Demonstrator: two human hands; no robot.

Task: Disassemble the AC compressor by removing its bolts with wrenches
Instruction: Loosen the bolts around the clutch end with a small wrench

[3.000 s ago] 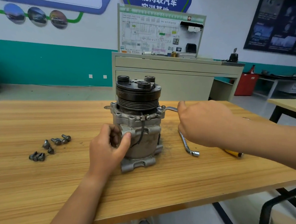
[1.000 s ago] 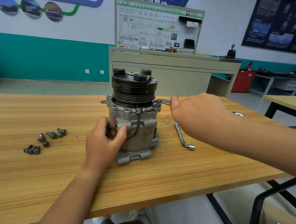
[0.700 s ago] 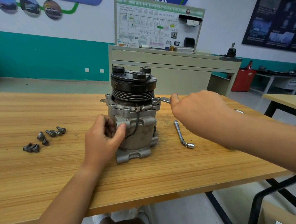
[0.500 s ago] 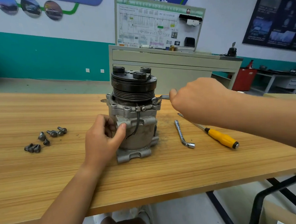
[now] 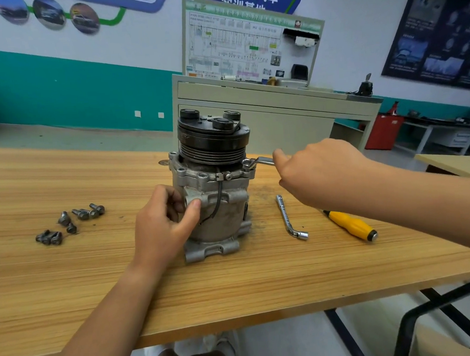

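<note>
On the table (image 5: 69,286), the grimy compressor (image 5: 224,206) stands upright, pulley (image 5: 212,148) uppermost.

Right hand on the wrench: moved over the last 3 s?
Yes. Against the L-shaped socket wrench lying on the table, the right hand has swung with its spanner toward the table's far edge, uncovering the yellow screwdriver.

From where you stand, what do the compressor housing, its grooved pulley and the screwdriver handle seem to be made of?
Compressor housing: likely cast aluminium; dull pale grey, rough, stained surface with moulded lugs.
Grooved pulley: probably steel; dark, almost black finish, faint sheen on the ribs.
Screwdriver handle: looks like plastic; smooth, even yellow with a dark end cap.
</note>
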